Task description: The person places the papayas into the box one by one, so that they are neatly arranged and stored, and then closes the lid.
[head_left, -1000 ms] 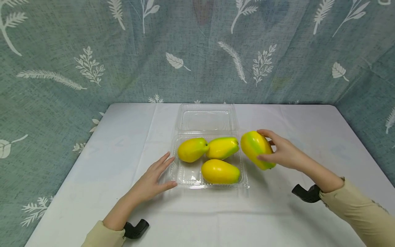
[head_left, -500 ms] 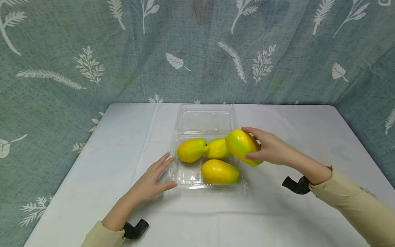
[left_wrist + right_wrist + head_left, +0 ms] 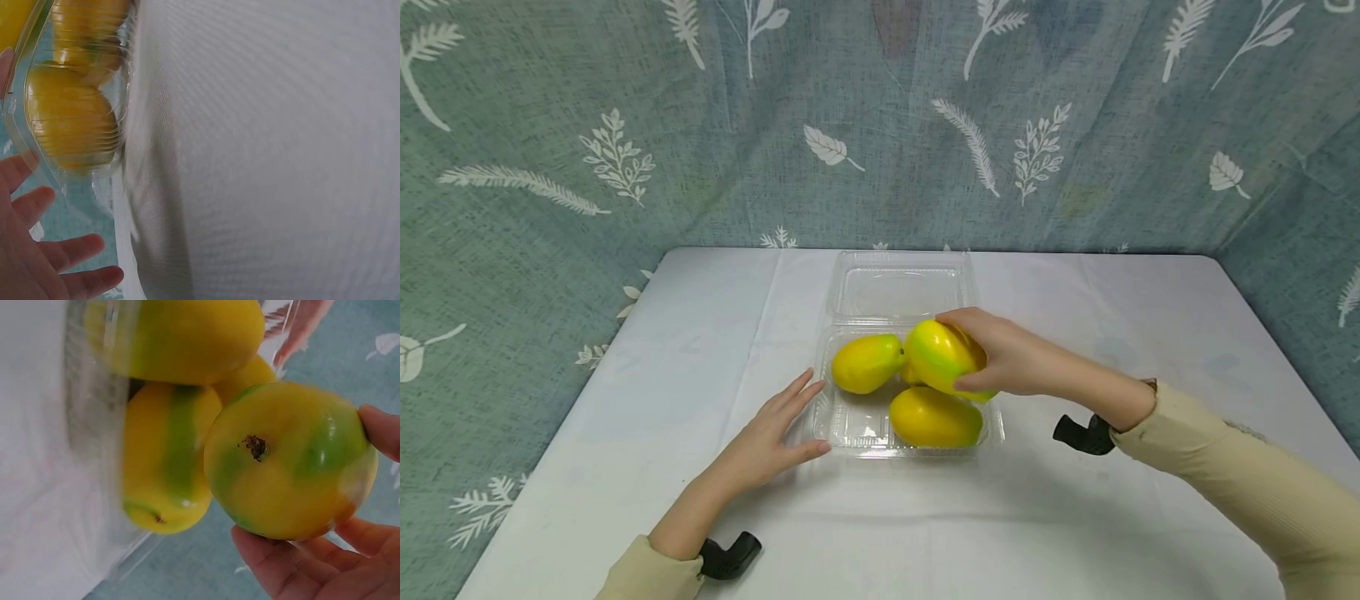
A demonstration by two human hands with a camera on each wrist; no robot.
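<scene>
My right hand [image 3: 1011, 354] grips a yellow-green papaya [image 3: 942, 354] above the right part of a clear plastic clamshell box [image 3: 850, 429]. In the right wrist view, the thumb and fingers curl round the held papaya [image 3: 290, 465], its dark stem end facing the camera. Three more papayas lie in the box: one at the back left [image 3: 865, 364], one at the front right [image 3: 936, 418], and one at the back right mostly hidden behind the held papaya. My left hand [image 3: 767, 437] is at the box's left side, fingers spread and holding nothing; whether it touches the rim I cannot tell.
The box's hinged lid [image 3: 901, 287] lies folded back towards the far table edge. A white cloth [image 3: 1045, 517] covers the table. Behind it and along the sides hangs a blue-green leaf-print curtain [image 3: 880, 150]. Black wrist mounts [image 3: 1084, 435] stick out near both cuffs.
My right hand has carried the papaya leftwards, from beside the box to over its right part, covering most of the back-right papaya. The left hand has stayed in place.
</scene>
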